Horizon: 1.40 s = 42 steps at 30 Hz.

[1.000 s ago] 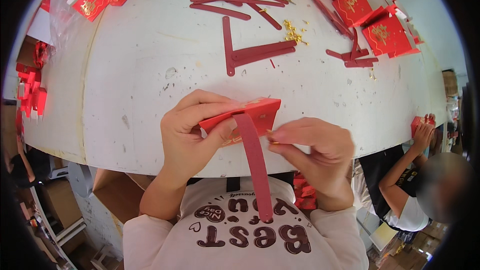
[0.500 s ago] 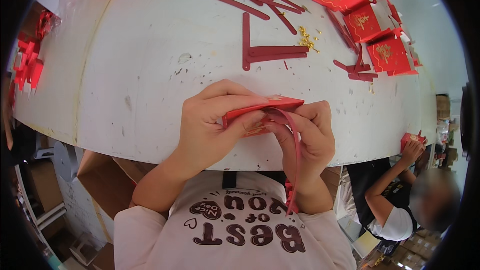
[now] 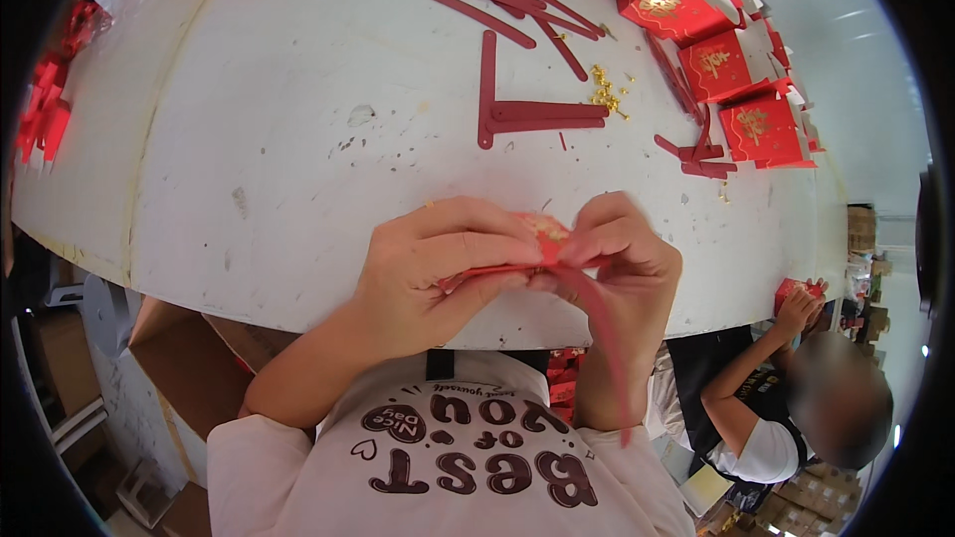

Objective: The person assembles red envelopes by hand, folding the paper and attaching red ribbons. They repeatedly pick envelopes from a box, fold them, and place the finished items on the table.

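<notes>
I see the left hand pinching a red box over the white table, the right hand at the box's right end, grip unclear to me, a dark red strap hanging down, loose straps and gold pins beyond, red cartons far right.

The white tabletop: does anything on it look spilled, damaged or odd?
Mildly: gold fasteners lie in a loose heap beside dark red straps, a few apart, as if spilled. The tabletop also bears grey stains and dark specks.
</notes>
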Available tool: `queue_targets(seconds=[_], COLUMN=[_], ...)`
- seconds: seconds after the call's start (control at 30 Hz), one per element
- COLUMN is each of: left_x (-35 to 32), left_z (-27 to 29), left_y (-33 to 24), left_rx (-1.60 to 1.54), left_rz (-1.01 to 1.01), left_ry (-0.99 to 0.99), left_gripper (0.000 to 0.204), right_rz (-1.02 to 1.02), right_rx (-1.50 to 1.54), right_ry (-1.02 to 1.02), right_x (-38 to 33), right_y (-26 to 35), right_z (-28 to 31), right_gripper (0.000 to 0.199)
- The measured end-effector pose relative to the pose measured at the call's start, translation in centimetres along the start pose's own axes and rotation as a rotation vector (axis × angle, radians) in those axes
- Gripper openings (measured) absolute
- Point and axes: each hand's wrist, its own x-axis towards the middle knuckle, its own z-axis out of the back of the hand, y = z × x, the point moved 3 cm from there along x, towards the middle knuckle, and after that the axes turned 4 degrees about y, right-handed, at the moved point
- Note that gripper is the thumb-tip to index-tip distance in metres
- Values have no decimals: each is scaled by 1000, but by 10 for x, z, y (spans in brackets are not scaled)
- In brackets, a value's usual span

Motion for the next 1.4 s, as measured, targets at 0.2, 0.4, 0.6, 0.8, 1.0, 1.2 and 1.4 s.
queue_targets(seconds=[0.2, 0.4, 0.6, 0.8, 1.0, 1.2, 1.4], left_x=[4, 5, 5, 6, 5, 5, 5], left_z=[-4, -5, -8, -8, -10, -11, -11], left_y=[-1, -1, 0, 0, 1, 3, 2], left_rx=[-15, -27, -78, -80, -127, -108, -121], left_rz=[18, -11, 21, 47, 65, 54, 34], left_ry=[-9, -37, -87, -88, -122, -115, -97], left_gripper=[22, 22, 22, 22, 22, 23, 23], right_rz=[39, 87, 470, 476, 293, 779, 1076], right_rx=[-14, -108, -298, -333, -557, -753, -1154], right_ry=[275, 276, 149, 115, 353, 175, 135], right_x=[7, 3, -9, 9, 4, 4, 36], right_y=[-1, 8, 36, 43, 47, 36, 50], right_z=[8, 4, 3, 16, 39, 33, 20], right_gripper=[21, 25, 41, 47, 57, 36, 33])
